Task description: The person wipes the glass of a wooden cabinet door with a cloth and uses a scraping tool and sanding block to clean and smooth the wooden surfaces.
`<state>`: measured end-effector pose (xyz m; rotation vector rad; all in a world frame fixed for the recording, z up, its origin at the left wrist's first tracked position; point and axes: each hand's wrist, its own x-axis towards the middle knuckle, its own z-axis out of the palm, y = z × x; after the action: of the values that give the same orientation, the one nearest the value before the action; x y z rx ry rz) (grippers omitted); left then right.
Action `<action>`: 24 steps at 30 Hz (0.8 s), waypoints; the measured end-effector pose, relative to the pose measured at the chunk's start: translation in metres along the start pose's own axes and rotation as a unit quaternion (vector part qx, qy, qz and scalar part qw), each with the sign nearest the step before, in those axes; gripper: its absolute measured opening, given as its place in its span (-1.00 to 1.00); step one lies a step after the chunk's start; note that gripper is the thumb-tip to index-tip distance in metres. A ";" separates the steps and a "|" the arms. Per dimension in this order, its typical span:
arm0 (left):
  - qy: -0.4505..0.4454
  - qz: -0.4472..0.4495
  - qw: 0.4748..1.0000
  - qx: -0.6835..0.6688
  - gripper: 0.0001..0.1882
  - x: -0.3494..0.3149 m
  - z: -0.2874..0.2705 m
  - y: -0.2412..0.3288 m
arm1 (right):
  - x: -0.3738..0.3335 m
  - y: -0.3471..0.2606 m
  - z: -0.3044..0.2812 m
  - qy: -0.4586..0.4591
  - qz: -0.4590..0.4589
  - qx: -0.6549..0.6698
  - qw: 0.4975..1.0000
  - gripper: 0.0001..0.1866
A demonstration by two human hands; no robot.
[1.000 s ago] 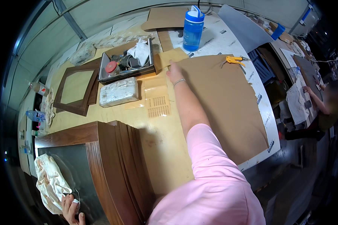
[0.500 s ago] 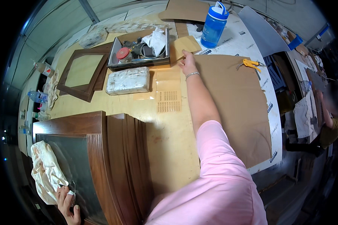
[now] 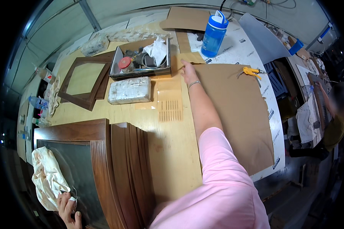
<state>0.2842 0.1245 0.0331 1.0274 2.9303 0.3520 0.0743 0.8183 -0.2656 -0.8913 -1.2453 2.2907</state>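
My right arm, in a pink sleeve, reaches across the bench. At its end my right hand has its fingers at the near edge of a thin tan sheet, which it seems to grip. My left hand rests on a dark glass panel in a brown wooden frame. Its fingers lie at the lower end of a crumpled cream cloth, with the thumb apart. Several brown wooden panels stand stacked beneath and beside this frame.
A box holds a red-lidded jar and a white rag. In front lies a white wrapped block. Brown frames lie left. A blue bottle, cardboard and a yellow air blow gun are right. Another person works far right.
The tan sheet has gone from tilted up to lying flatter. My right hand has shifted slightly nearer in the picture, its fingers more stretched out. My left hand stays on the panel.
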 end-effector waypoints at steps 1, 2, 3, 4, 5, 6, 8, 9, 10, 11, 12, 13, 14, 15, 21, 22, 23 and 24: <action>0.001 0.003 1.000 0.005 -0.51 -0.002 0.000 -0.001 | -0.001 -0.002 0.001 0.005 0.000 -0.004 1.000 -0.20; 0.003 0.007 1.000 0.009 -0.51 -0.002 0.000 -0.002 | -0.002 -0.004 0.002 0.009 0.001 -0.008 1.000 -0.19; -0.001 0.005 1.000 0.004 -0.51 -0.002 0.000 -0.002 | -0.003 -0.007 0.003 0.014 0.001 -0.012 1.000 -0.18; 0.000 0.025 1.000 0.004 -0.54 0.002 -0.003 0.005 | -0.006 -0.008 0.008 0.015 -0.016 0.010 1.000 -0.20; 0.000 0.046 0.999 0.003 -0.56 0.012 -0.006 0.015 | -0.008 -0.009 0.013 0.016 -0.032 0.031 0.999 -0.21; 0.000 0.066 0.998 0.002 -0.58 0.017 -0.008 0.020 | -0.010 -0.012 0.017 0.017 -0.049 0.052 0.997 -0.23; -0.007 0.059 0.998 -0.004 -0.55 0.017 -0.008 0.020 | -0.020 -0.025 0.020 0.004 -0.119 0.027 0.992 -0.33; -0.012 0.056 0.998 -0.009 -0.54 0.016 -0.007 0.020 | -0.026 -0.032 0.021 -0.001 -0.154 0.013 0.988 -0.38; -0.012 0.038 0.999 -0.019 -0.54 0.012 -0.005 0.016 | -0.035 -0.041 0.022 0.013 -0.196 -0.005 0.980 -0.44; -0.008 0.020 0.999 -0.028 -0.54 0.008 -0.002 0.012 | -0.045 -0.053 0.024 0.024 -0.241 -0.022 0.970 -0.51; -0.005 0.003 0.999 -0.038 -0.52 0.005 0.001 0.008 | -0.055 -0.063 0.024 0.037 -0.285 -0.038 0.957 -0.57; 0.005 -0.001 0.999 -0.043 -0.54 0.007 0.003 0.012 | -0.064 -0.075 0.025 0.048 -0.329 -0.020 0.943 -0.66; 0.009 -0.004 0.999 -0.038 -0.54 0.008 0.003 0.014 | -0.079 -0.087 0.029 0.035 -0.336 0.004 0.941 -0.67; 0.012 -0.006 0.999 -0.032 -0.54 0.010 0.003 0.016 | -0.096 -0.099 0.029 0.022 -0.342 0.027 0.939 -0.69; 0.063 0.022 0.997 -0.029 -0.57 0.006 -0.010 0.030 | -0.205 -0.156 0.040 -0.120 -0.391 0.053 0.911 -0.60; 0.065 0.036 0.997 -0.032 -0.56 0.012 -0.011 0.033 | -0.239 -0.170 0.048 -0.161 -0.399 0.074 0.900 -0.53; 0.078 0.054 0.995 -0.041 -0.57 0.018 -0.010 0.036 | -0.272 -0.185 0.054 -0.174 -0.415 0.053 0.892 -0.50; 0.088 0.071 0.992 -0.047 -0.57 0.022 -0.010 0.038 | -0.303 -0.196 0.060 -0.185 -0.429 0.036 0.883 -0.46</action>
<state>0.2898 0.1649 0.0524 1.2555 2.9637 0.6085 0.2585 0.7066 0.0303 0.1674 -1.3211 1.7638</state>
